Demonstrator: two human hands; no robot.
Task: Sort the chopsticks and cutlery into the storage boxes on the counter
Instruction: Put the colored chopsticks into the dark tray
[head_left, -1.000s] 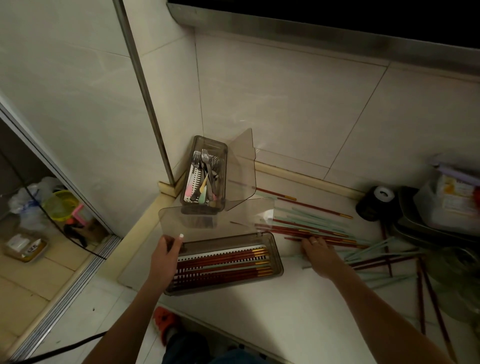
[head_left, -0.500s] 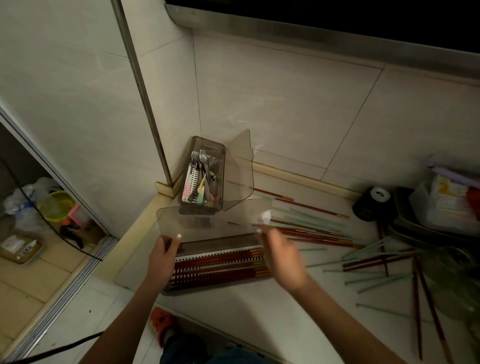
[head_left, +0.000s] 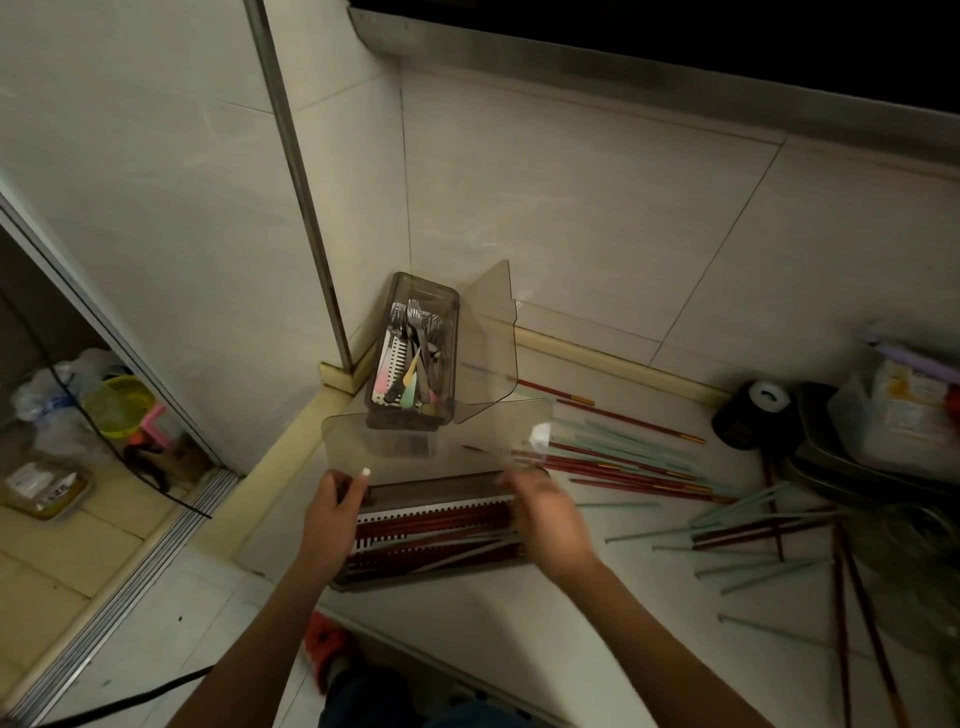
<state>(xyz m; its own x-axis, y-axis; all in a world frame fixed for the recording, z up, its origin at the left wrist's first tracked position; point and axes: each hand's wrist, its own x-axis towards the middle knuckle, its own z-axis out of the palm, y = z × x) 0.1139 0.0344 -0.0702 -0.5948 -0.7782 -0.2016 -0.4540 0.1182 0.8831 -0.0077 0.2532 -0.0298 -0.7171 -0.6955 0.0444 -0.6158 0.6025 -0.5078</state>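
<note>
Our left hand grips the near box at its left end, fingers curled over the rim under the raised lid. Our right hand is blurred above the box's right end; we cannot tell whether it holds chopsticks. More chopsticks lie loose on the desk right of our fingers. The cutlery box stands beyond. Dropped crooked, sticks could jam the lid. A second ago the right hand was out on the loose pile.

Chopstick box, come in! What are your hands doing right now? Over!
Left hand holds the chopstick box at its left end, lid up. Right hand over the box's right end, blurred. Loose chopsticks wait on the counter. Nothing blocking.
</note>
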